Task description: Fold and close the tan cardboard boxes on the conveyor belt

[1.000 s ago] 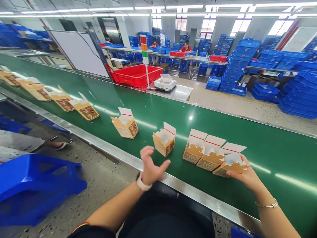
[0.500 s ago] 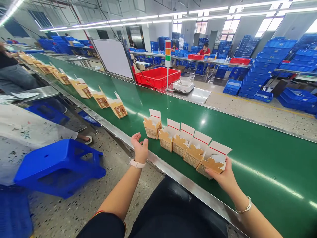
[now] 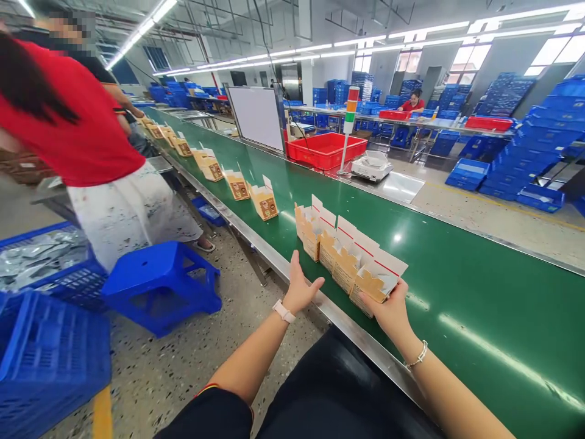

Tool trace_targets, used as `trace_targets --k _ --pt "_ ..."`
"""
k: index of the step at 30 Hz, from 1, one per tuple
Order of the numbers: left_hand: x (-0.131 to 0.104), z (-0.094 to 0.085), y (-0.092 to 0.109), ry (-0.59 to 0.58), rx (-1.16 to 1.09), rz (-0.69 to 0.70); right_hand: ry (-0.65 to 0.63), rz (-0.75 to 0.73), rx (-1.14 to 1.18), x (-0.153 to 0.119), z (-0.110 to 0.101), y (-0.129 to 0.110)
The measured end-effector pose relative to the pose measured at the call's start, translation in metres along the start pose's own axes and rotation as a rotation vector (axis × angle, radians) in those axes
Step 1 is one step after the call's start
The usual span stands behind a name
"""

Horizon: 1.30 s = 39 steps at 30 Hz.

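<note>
Several small brown cartons stand pressed together in a row on the green conveyor belt, their white lids with red lines raised. My right hand grips the nearest carton, thumb on its front and fingers round its far side. Just left of the row's front, my left hand is open, thumb spread from the fingers and nothing in it. Farther up the belt stands a separate open carton, with more cartons behind it in a spaced line.
A metal rail edges the belt on my side. Across it are a red bin, a signal light and a white scale. At left, a person in a red top stands behind a blue stool and blue crates.
My right hand has pushed the nearest carton up against the others, closing the gaps in the row. My left hand has turned its palm toward the cartons. The view has swung left.
</note>
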State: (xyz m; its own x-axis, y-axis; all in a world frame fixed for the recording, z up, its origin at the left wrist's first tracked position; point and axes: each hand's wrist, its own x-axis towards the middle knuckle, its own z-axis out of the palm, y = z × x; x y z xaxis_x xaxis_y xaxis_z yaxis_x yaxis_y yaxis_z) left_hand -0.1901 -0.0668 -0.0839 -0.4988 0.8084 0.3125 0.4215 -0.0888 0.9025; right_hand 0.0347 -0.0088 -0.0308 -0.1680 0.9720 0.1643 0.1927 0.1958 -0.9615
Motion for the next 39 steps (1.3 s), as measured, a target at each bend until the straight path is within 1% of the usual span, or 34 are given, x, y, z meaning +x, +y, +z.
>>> trace_targets --k 5,7,8,10,11,13,14,16,18,19,20,22,23,25,27,29,31,33,35,36,37,38,39 --pt "-0.020 -0.008 -0.005 0.007 -0.077 -0.037 0.004 -0.013 -0.030 0.031 0.028 0.000" --pt "-0.027 -0.009 -0.003 0.000 -0.092 -0.025 0.009 -0.034 -0.035 0.037 0.032 0.003" --pt "-0.030 -0.009 -0.001 -0.008 -0.099 -0.010 0.009 -0.050 -0.038 0.039 0.030 0.006" --pt "-0.034 -0.007 0.007 -0.033 -0.110 0.049 -0.003 -0.096 -0.051 0.040 0.018 0.013" --pt "-0.035 -0.004 0.013 -0.051 -0.113 0.098 -0.018 -0.129 -0.061 0.040 0.008 0.018" --pt "-0.035 0.005 0.026 -0.114 -0.124 0.232 -0.038 -0.235 -0.106 0.037 -0.022 0.030" --pt "-0.034 0.012 0.034 -0.163 -0.136 0.309 -0.029 -0.308 -0.146 0.034 -0.040 0.037" --pt "-0.031 0.032 0.050 -0.311 -0.163 0.470 0.030 -0.460 -0.257 0.023 -0.078 0.049" --pt "-0.028 0.058 0.065 -0.493 -0.166 0.613 0.108 -0.575 -0.366 0.005 -0.110 0.057" --pt "-0.027 0.072 0.071 -0.582 -0.151 0.671 0.133 -0.611 -0.404 -0.005 -0.121 0.059" --pt "-0.027 0.087 0.077 -0.664 -0.131 0.720 0.149 -0.631 -0.428 -0.016 -0.129 0.059" --pt "-0.027 0.114 0.088 -0.789 -0.096 0.789 0.154 -0.616 -0.441 -0.034 -0.135 0.054" --pt "-0.027 0.124 0.093 -0.828 -0.088 0.811 0.143 -0.583 -0.427 -0.041 -0.134 0.049" --pt "-0.027 0.139 0.104 -0.859 -0.089 0.827 0.105 -0.472 -0.346 -0.050 -0.127 0.037" --pt "-0.027 0.147 0.116 -0.871 -0.100 0.789 0.123 -0.297 -0.167 -0.053 -0.119 0.022" --pt "-0.029 0.151 0.125 -0.878 -0.158 0.661 0.216 -0.113 0.029 -0.055 -0.113 0.010" --pt "-0.034 0.154 0.131 -0.860 -0.239 0.505 0.322 0.032 0.172 -0.055 -0.109 0.003" --pt "-0.041 0.157 0.132 -0.787 -0.292 0.392 0.374 0.111 0.243 -0.056 -0.108 0.001" --pt "-0.047 0.158 0.132 -0.665 -0.350 0.240 0.402 0.176 0.303 -0.056 -0.108 0.001" --pt "-0.048 0.159 0.132 -0.639 -0.402 0.094 0.411 0.203 0.326 -0.057 -0.109 0.001" --pt "-0.048 0.159 0.133 -0.659 -0.461 -0.085 0.417 0.231 0.348 -0.058 -0.109 0.001" --pt "-0.047 0.161 0.135 -0.722 -0.514 -0.270 0.421 0.258 0.370 -0.058 -0.110 0.001" --pt "-0.045 0.163 0.138 -0.815 -0.551 -0.429 0.424 0.286 0.389 -0.059 -0.111 0.000"
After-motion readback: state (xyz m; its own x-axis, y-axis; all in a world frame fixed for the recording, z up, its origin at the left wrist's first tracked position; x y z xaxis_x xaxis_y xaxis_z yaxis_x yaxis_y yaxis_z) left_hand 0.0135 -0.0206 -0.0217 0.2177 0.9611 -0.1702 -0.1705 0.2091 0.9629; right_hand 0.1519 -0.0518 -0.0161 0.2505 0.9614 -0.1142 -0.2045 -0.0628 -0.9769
